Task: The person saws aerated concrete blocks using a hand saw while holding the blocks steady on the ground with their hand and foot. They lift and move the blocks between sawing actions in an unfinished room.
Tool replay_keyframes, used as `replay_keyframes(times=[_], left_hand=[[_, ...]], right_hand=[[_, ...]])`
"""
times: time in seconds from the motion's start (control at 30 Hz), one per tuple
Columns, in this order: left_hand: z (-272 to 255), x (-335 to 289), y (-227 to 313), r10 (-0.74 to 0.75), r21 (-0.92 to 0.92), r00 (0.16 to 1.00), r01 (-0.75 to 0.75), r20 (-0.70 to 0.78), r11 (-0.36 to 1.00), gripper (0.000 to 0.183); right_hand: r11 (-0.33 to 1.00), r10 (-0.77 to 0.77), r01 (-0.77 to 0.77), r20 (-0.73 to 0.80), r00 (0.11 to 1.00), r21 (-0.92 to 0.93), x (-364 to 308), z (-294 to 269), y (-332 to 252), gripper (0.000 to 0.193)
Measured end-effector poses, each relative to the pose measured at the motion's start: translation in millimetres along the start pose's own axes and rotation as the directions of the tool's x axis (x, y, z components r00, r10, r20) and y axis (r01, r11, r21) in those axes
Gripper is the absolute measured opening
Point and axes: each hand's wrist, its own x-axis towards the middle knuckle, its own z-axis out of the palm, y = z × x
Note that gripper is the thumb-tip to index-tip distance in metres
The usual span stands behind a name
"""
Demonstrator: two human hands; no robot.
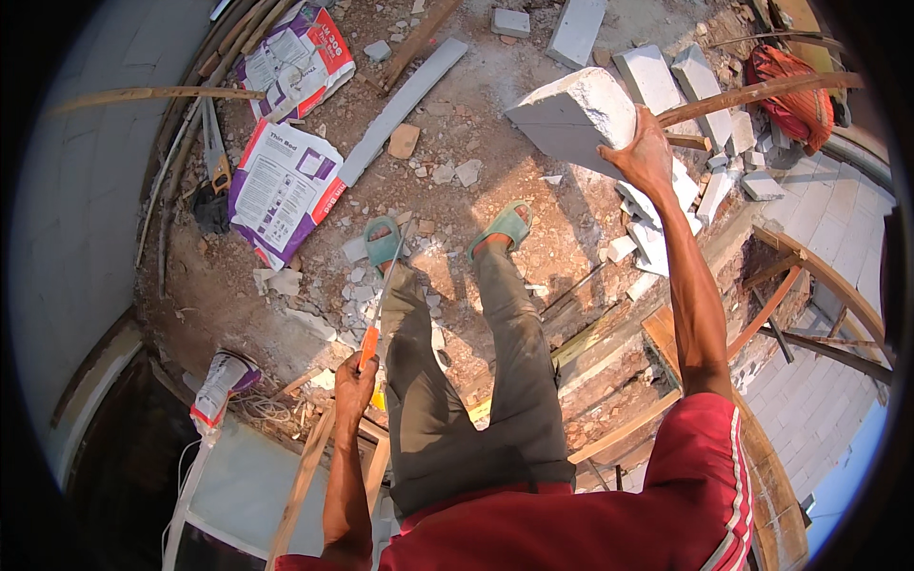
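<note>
My right hand (640, 152), at the end of a stretched-out arm, grips the near right edge of a large pale aerated concrete block (562, 124). The block is tilted, with a rough white end face toward the hand. Lower left, my left hand (355, 385) is closed round the orange handle of a hand saw (369, 344). Its long thin metal blade points away past my left foot and shows nearly edge-on, so its teeth cannot be made out. The two hands are far apart, and the saw does not touch the block.
Cut blocks and broken pieces (657, 228) lie around the right side. Printed paper sacks (286, 186), another saw (215, 147) and a long pale strip (405, 109) lie left. Wooden poles (771, 88) cross at right, beside a red-orange bag (788, 95). Rubble covers the ground round my sandals.
</note>
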Motion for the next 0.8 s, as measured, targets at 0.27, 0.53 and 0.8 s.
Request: replay_keyframes(times=[0.27,0.53,0.8], left_hand=[[-6.9,-16.2,-5.7,0.03,-0.082,1.0,-0.03,0.002,0.996,0.017],[-3.4,-21.2,7.6,0.09,-0.131,0.996,-0.087,0.015,0.988,0.016],[13.2,-20.9,15.5,0.202,-0.127,0.979,-0.199,0.009,0.972,0.018]], right_hand=[[0.996,-0.081,0.078,0.121,0.989,0.029,16.3,20.6,-70.1,0.085],[0.978,-0.208,0.206,0.108,0.972,0.029,72.7,41.3,-79.7,0.096],[0.987,-0.158,0.154,0.145,0.977,0.04,166.3,57.5,5.3,0.109]])
